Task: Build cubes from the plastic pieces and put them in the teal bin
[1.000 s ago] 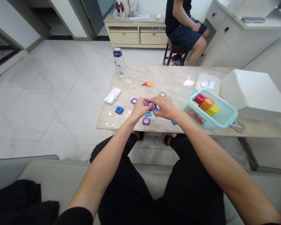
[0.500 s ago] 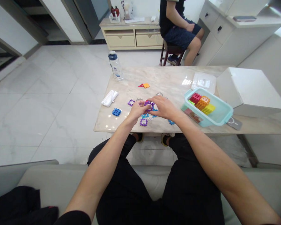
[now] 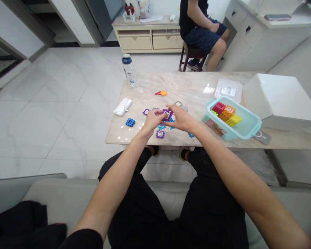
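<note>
Purple square interlocking tile (image 3: 169,112), toothed edges, white-marked face, partly covered, between left hand (image 3: 153,121) and right hand (image 3: 181,118)

Seated person (image 3: 200,36): head cut off | held purple piece (image 3: 168,113): partly hidden

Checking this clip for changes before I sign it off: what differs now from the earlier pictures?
The right hand has spread its fingers and thumb further apart beside the purple piece, uncovering more of it; whether they touch it is unclear. The left hand keeps its grip on that piece. The bottle, blue block and tub stay put; the slight shift of the whole view is the camera's.
</note>
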Demonstrator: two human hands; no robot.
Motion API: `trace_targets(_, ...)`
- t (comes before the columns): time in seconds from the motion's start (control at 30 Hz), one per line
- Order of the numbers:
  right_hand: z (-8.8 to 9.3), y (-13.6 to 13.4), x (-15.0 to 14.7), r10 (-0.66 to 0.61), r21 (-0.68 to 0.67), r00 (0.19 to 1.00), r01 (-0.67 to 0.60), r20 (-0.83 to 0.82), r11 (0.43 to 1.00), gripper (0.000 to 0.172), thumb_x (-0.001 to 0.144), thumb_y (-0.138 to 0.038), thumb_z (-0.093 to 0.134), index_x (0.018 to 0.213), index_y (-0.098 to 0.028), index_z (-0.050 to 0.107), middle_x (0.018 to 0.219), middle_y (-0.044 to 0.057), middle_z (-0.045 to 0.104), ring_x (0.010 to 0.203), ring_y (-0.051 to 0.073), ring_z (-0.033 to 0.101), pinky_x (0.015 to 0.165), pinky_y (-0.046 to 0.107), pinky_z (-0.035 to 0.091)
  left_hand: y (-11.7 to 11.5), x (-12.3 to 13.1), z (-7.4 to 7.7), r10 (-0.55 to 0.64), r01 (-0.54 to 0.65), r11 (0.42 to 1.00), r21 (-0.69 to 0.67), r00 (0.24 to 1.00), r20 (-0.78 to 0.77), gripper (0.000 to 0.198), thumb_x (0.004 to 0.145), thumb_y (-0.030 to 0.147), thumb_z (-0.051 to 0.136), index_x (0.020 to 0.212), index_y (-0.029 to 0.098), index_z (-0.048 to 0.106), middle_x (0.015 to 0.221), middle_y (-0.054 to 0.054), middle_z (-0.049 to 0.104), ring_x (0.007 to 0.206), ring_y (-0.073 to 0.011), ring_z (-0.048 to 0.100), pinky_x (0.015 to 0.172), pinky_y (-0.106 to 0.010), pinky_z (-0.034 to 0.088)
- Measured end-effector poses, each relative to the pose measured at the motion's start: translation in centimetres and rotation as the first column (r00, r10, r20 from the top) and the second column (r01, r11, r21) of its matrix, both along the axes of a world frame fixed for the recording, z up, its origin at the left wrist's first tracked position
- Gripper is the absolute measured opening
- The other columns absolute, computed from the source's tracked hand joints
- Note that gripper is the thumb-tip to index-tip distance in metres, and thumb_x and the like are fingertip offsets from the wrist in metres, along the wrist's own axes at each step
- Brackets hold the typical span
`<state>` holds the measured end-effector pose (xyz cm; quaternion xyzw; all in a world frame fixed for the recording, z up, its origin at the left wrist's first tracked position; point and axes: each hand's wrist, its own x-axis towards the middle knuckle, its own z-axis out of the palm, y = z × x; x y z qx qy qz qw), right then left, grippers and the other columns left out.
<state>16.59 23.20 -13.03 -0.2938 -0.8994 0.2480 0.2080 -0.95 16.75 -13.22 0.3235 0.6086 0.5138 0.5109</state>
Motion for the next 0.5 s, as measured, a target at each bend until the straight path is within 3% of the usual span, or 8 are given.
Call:
trace_targets(0.1, 0.5, -0.5, -1.2, -0.021, 0.007, 0.998, 0.021, 0.059, 1.0, 0.043, 0.096, -0.043, 0.081, 0.129, -0.017, 0.073, 0.123, 0.016, 0.078, 0.115, 0.034, 0.072, 0.105, 0.045, 0.054, 0.1, -0.2, -0.3, 0.01, -0.01, 1.0, -0.025, 1.0, 0.024, 0.021, 0.073, 0.025, 0.09, 0.079, 0.017, 0.071, 0.078, -0.004, 0.074, 0.068, -0.013, 0.065, 0.065, -0.026, 0.049)
trace_targets(0.17, 0.7, -0.7, -1.5, -0.038, 0.019, 0.994, 0.037, 0.099, 0.999, 0.032, 0.098, -0.037, 0.078, 0.123, -0.017, 0.075, 0.117, 0.014, 0.08, 0.109, 0.032, 0.074, 0.1, 0.041, 0.054, 0.2, -0.2, -0.3, -0.002, 0.003, 0.999, -0.04, 1.0, 0.027, 0.02, 0.073, 0.023, 0.089, 0.079, 0.017, 0.071, 0.079, -0.005, 0.074, 0.069, -0.0137, 0.065, 0.066, -0.026, 0.049)
trace_targets(0.33, 0.2, -0.2, -0.4, -0.122, 0.035, 0.97, 0.117, 0.213, 0.993, 0.059, 0.094, -0.038, 0.083, 0.144, -0.013, 0.066, 0.121, 0.017, 0.081, 0.11, 0.035, 0.076, 0.097, 0.043, 0.057, 0.0, -0.8, 0.5, 0.095, -0.095, 0.995, -0.019, 0.995, 0.02, 0.02, 0.079, 0.027, 0.086, 0.087, 0.019, 0.07, 0.089, -0.005, 0.073, 0.083, -0.0165, 0.066, 0.072, -0.027, 0.049)
trace_targets(0.5, -1.7, -0.1, 0.1, -0.095, 0.005, 0.933, 0.099, 0.348, 0.995, 0.049, 0.095, -0.04, 0.084, 0.134, -0.014, 0.072, 0.123, 0.016, 0.081, 0.111, 0.034, 0.076, 0.099, 0.043, 0.059, -0.2, -2.6, 2.1, 0.194, -0.212, 0.975, 0.064, 0.957, 0.216, 0.023, 0.087, 0.042, 0.076, 0.094, 0.022, 0.067, 0.107, -0.007, 0.075, 0.102, -0.0207, 0.07, 0.083, -0.031, 0.053)
